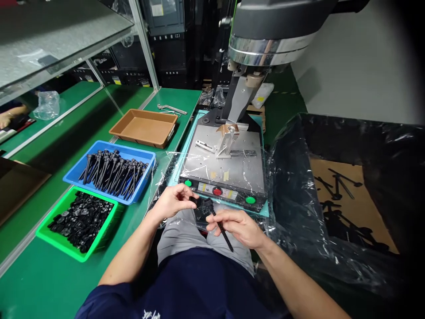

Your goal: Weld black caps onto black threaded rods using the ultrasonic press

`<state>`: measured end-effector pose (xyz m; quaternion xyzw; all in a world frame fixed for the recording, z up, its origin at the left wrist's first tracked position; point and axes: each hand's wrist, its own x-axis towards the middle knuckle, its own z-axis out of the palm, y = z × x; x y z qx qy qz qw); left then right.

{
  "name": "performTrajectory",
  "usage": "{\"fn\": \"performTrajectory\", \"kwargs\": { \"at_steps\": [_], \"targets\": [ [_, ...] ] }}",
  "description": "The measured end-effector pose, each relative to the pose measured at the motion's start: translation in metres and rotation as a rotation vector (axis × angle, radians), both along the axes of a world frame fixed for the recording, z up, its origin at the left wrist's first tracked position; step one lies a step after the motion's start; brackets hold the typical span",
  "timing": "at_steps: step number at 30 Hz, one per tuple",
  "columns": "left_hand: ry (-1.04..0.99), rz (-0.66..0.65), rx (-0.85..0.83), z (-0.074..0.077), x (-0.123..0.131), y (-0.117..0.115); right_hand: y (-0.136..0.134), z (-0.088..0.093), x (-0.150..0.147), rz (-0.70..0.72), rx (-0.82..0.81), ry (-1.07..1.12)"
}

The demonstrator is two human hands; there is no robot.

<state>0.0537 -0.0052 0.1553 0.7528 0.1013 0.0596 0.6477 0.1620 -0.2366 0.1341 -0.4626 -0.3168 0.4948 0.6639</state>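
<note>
Between the fingertips of my left hand [172, 203] is a small black cap-like part [193, 200]. My right hand [241, 225] grips a black plastic rod with a wider head [226, 238]; its head points up toward the left hand and its tail slants down to the right. Cap and rod head are close together, but whether they touch I cannot tell. Both hands are over my lap, in front of the machine base. To the left, a blue tray [148, 156] holds many similar black rods [111, 170]. Small black parts [81, 220] fill a green tray [59, 246] nearer me.
A press-like machine [272, 48] stands ahead, with a metal fixture [228, 141] on its base plate [201, 170] and buttons along the front. A brown tray [142, 127] and wrench [172, 109] lie left. The black-lined box [361, 133] at right holds rods. Another person's hand [12, 116] shows far left.
</note>
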Motion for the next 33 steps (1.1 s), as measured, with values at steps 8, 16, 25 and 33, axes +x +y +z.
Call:
{"fn": "performTrajectory", "kwargs": {
  "at_steps": [8,16,25,33],
  "targets": [
    [-0.093,-0.103,0.434,0.01,0.003,-0.025,0.041,-0.017,-0.018,-0.333,-0.232,0.166],
    [-0.188,-0.079,0.326,0.0,0.004,-0.035,0.044,-0.018,-0.021,-0.224,-0.098,0.436],
    [-0.236,0.055,0.144,-0.01,0.006,-0.029,0.03,-0.017,-0.018,-0.28,-0.16,0.194],
    [-0.074,-0.037,0.128,-0.005,0.002,-0.006,0.002,0.004,-0.004,-0.16,-0.323,-0.354]
  ]
}}
